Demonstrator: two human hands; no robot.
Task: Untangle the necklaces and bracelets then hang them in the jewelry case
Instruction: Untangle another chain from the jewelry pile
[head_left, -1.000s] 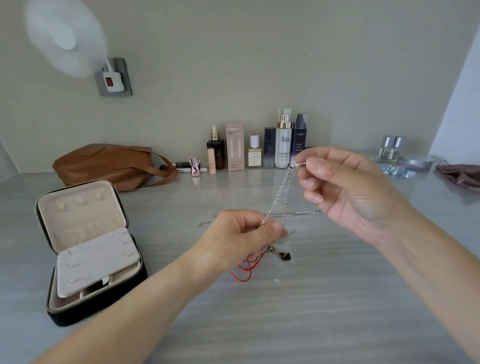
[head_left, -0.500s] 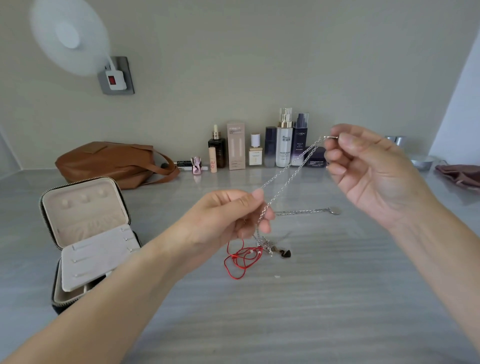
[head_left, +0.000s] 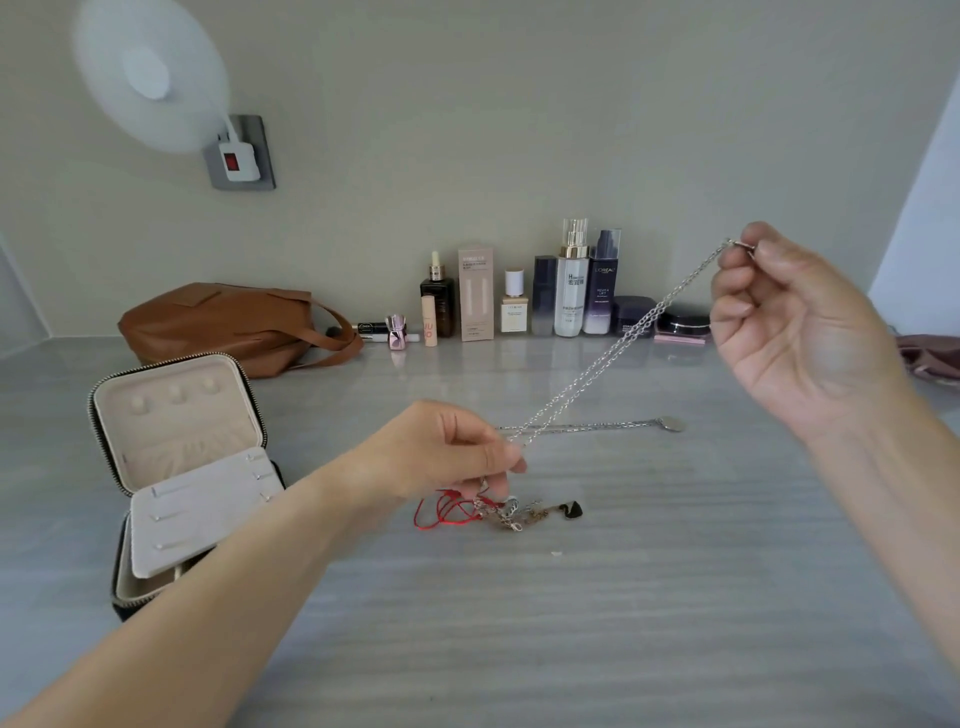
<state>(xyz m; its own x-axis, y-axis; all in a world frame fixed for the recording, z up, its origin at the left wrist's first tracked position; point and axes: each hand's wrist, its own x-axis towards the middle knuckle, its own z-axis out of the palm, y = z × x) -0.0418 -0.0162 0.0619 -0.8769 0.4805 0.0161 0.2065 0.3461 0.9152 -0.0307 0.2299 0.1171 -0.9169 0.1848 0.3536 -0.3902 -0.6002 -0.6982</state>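
The grey countertop (head_left: 623, 623) filled the lower frame. At middle left the brown bag (head_left: 223, 322) lay against the wall. Below it the jewelry case (head_left: 176, 431) stood open, lid tilted back, with a pale hook panel lying across its base. My right hand (head_left: 795, 338), at upper right, had its fingers curled and pinched the ring end of the silver chain (head_left: 613, 358) between thumb and forefinger. My left hand (head_left: 441, 447), at centre, pinched the same chain low down, so the doubled strand ran taut between them. Just below my left fingers the tangle (head_left: 514, 514) rested on the counter, with red cord (head_left: 441, 512) on its frame-left side. Above it in the frame lay a second chain (head_left: 597, 426) ending in a small disc (head_left: 672, 423).
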